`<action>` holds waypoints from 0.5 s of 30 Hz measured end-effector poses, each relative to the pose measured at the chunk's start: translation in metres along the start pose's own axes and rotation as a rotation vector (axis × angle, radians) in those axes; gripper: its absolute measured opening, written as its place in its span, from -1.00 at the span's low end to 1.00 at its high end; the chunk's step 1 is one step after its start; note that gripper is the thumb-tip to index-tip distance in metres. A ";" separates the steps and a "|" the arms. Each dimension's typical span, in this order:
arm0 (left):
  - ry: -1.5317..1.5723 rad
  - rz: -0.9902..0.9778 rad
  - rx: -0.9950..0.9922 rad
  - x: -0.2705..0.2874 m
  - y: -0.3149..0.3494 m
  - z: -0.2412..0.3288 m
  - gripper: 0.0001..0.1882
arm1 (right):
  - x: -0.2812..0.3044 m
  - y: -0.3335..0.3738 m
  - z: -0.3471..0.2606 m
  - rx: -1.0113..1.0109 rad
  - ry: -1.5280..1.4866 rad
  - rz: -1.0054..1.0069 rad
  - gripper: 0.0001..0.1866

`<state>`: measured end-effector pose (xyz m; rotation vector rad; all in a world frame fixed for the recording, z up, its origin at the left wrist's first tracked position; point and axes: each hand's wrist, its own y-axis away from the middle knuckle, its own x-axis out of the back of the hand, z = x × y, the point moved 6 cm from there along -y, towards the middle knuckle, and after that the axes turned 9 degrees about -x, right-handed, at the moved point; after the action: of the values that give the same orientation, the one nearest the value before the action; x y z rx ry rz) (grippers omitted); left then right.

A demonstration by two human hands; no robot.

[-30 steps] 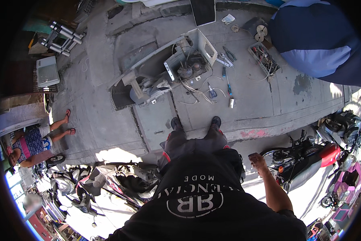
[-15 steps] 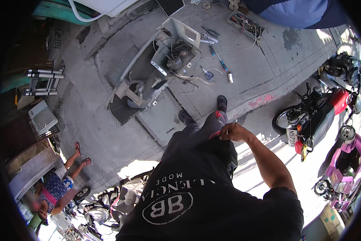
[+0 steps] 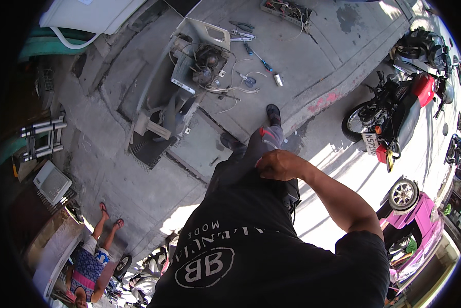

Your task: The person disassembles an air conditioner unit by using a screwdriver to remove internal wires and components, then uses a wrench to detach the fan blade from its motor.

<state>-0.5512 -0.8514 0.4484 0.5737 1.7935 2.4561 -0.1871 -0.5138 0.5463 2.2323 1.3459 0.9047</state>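
My right hand (image 3: 277, 165) is at the front of my right hip, its fingers curled closed against my dark grey trousers (image 3: 267, 141). A bit of red shows at the fingertips, next to the edge of my black shirt (image 3: 251, 220). Whatever the fingers grip is hidden by the hand. My left hand is out of view. Ahead of my feet, on the concrete, lies an opened appliance casing (image 3: 175, 69) with a dark, round compressor-like unit (image 3: 208, 55) and loose wires. Beside it are pliers (image 3: 242, 25), a blue-handled screwdriver (image 3: 266, 65), scissors (image 3: 247, 79) and a small silvery cylinder (image 3: 277, 80).
A tray of tools and parts (image 3: 287, 11) sits farther off. To my right stand a red and black motorcycle (image 3: 407, 110) and a pink sidecar (image 3: 415, 226). At the lower left a person (image 3: 89, 269) sits near parked motorcycles. A folded ladder (image 3: 44, 138) lies at the left.
The view has shifted, so the casing and tools appear farther left and higher. My right hand stays closed at my hip, and more of the pink sidecar shows.
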 end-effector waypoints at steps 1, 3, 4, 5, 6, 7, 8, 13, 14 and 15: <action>0.000 -0.001 -0.002 0.002 0.001 -0.001 -0.65 | -0.005 -0.007 0.001 0.037 0.030 0.066 -0.75; -0.004 -0.004 0.001 0.006 0.003 -0.004 -0.65 | -0.002 -0.022 -0.005 -0.047 0.057 0.051 -0.75; -0.004 -0.008 0.004 0.009 0.004 -0.006 -0.65 | 0.001 -0.030 -0.007 -0.092 0.070 0.044 -0.76; -0.008 -0.016 0.010 0.009 0.005 -0.008 -0.65 | 0.002 -0.038 -0.008 -0.092 0.090 0.019 -0.76; -0.026 -0.031 0.016 0.010 0.007 -0.012 -0.65 | -0.001 -0.048 -0.003 -0.096 0.104 -0.007 -0.76; -0.037 -0.046 0.023 0.011 0.007 -0.014 -0.64 | -0.004 -0.058 0.002 -0.101 0.117 -0.032 -0.76; -0.062 -0.072 0.037 0.011 0.008 -0.017 -0.64 | -0.001 -0.067 0.006 -0.096 0.139 -0.005 -0.77; -0.293 -0.355 0.156 0.008 0.018 -0.026 -0.63 | 0.009 -0.106 0.051 -0.181 0.146 0.039 -0.75; -0.394 -0.493 0.184 0.003 0.015 -0.016 -0.63 | 0.021 -0.113 0.065 -0.226 0.139 0.051 -0.75; -0.543 -0.642 0.137 -0.001 0.012 -0.001 -0.63 | 0.032 -0.117 0.080 -0.271 0.130 0.064 -0.74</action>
<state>-0.5490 -0.8565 0.4588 0.5009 1.5919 1.5827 -0.1961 -0.4296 0.4280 2.0479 1.1329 1.1963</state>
